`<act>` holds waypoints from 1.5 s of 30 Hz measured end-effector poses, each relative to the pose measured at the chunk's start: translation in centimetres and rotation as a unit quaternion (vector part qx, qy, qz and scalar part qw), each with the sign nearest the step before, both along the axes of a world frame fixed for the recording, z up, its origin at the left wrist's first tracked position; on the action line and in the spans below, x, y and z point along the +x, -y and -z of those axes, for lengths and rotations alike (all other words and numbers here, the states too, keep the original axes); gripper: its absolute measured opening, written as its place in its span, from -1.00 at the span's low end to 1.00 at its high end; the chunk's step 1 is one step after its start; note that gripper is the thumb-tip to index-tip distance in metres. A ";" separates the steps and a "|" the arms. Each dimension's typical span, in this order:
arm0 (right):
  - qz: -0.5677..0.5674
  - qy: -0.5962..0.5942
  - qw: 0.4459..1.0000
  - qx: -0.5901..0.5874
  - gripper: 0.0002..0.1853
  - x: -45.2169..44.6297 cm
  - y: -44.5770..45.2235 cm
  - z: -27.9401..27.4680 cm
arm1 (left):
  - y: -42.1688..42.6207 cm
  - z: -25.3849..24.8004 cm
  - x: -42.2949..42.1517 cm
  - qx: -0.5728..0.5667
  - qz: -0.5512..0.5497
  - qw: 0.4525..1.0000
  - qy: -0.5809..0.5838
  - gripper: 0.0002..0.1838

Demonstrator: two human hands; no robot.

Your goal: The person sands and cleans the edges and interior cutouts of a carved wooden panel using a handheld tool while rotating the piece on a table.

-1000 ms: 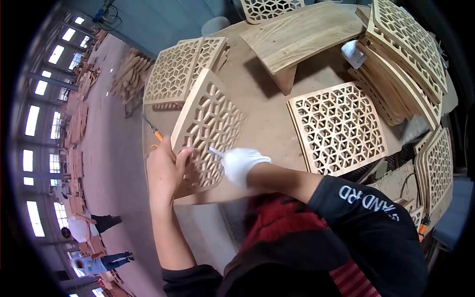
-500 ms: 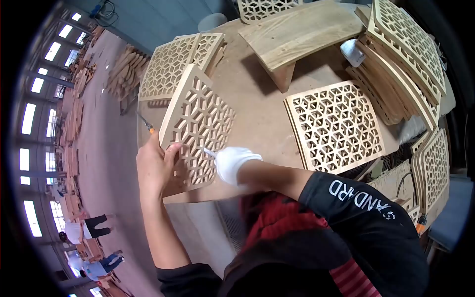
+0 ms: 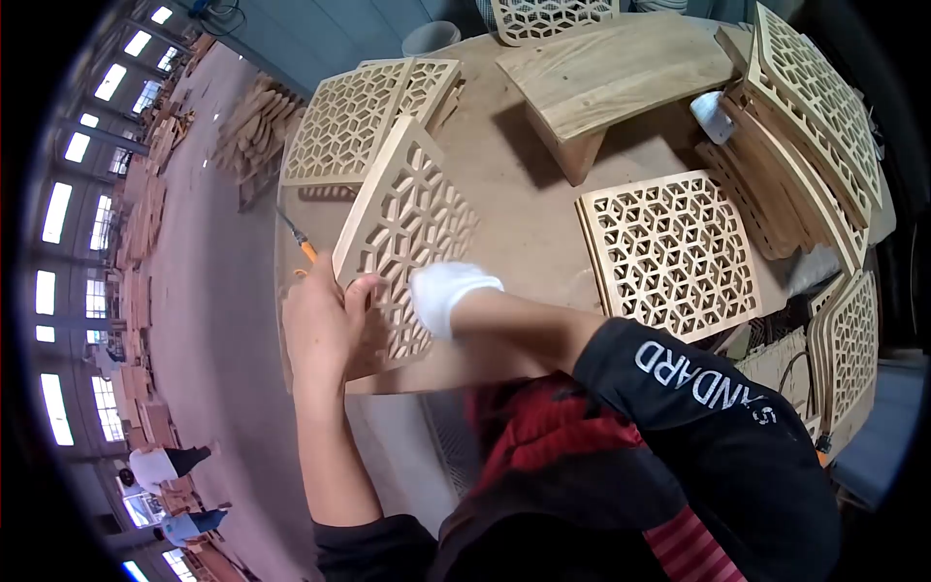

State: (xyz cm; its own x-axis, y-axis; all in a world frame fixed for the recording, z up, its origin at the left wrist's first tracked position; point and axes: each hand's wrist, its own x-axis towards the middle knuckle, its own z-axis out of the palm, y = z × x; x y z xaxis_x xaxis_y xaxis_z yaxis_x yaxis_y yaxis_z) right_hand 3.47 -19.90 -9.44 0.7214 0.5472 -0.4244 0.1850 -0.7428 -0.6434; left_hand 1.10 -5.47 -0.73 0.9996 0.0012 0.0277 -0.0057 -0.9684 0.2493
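My bare left hand grips the left edge of a wooden lattice panel, thumb on its face. The panel stands tilted on its edge on the work table. My right hand, in a white glove, is closed against the cut-out face of the panel. Its fingertips are blurred, and whatever they hold is hidden. Just beyond my left hand lies a slim tool with an orange handle. Another stack of lattice panels lies flat to the right of my gloved hand.
A small wooden bench stands at the back of the table. More lattice panels lean at the back left and are piled at the right. Two people are far off on the left, near timber piles.
My gloved hand has moved slightly up over the panel, and the thin pale tip that showed at its fingers is out of sight. My left hand keeps its grip. The view has shifted slightly.
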 end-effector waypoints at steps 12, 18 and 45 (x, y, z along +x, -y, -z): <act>0.086 -0.033 0.996 0.006 -0.67 -4.7 5.7 3.2 | -1.0 0.1 0.5 -0.019 -0.001 1.000 0.010 -0.65; 0.047 0.030 0.998 0.023 -0.49 -2.3 3.4 1.3 | -0.5 -0.1 0.3 0.061 0.017 0.997 0.038 -0.62; 0.212 -0.378 0.864 0.255 -0.76 0.1 2.8 5.1 | -1.0 1.1 -0.6 -0.076 0.045 0.992 0.093 -0.71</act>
State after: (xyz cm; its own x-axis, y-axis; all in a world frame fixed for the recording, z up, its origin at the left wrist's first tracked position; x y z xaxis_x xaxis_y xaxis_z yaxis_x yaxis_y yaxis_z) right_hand 3.53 -22.74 -14.57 0.5242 0.5572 -0.6440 -0.6513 -0.2249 -0.7247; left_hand 0.46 -4.47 -1.79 0.9735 -0.0704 0.2177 -0.1507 -0.9132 0.3786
